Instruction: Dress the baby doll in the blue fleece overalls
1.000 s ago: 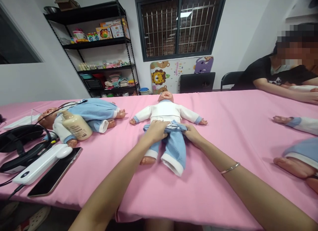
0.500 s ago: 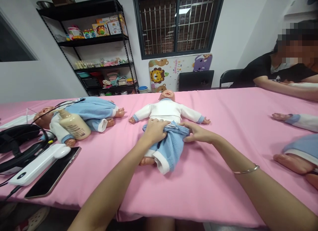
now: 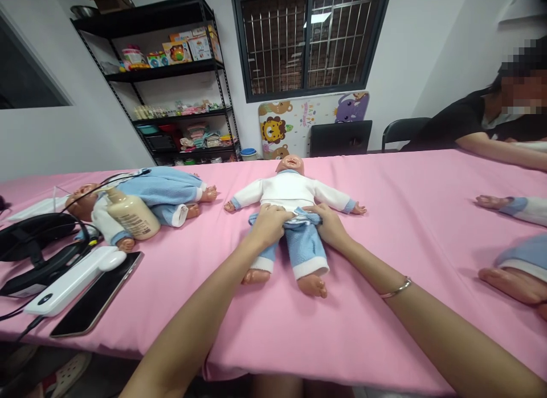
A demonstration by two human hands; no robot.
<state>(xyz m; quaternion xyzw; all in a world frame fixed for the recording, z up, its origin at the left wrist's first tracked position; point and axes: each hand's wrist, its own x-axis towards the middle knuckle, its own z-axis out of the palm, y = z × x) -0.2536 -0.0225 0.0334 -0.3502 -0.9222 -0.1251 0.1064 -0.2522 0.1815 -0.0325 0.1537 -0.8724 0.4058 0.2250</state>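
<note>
Beneath the barred window (image 3: 277, 44), a cartoon board (image 3: 296, 137) reads "HAPPY"; the pump bottle (image 3: 133, 216) has a label too small to make out. On the pink cloth-covered desk (image 3: 384, 232), a glossy doll (image 3: 287, 188) lies face up, fuzzy blue pants (image 3: 306, 250) on both legs. The left grip (image 3: 271, 224) and right grip (image 3: 332, 226) pinch the bunched waistband from either side. Leftward, a second doll (image 3: 168, 187) lies behind the bottle, a phone (image 3: 102, 298) nearer.

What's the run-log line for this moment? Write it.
left hand: holding waistband | right hand: holding waistband | blue trousers: on both legs, feet showing | baby doll: face up on pink tablecloth
</note>
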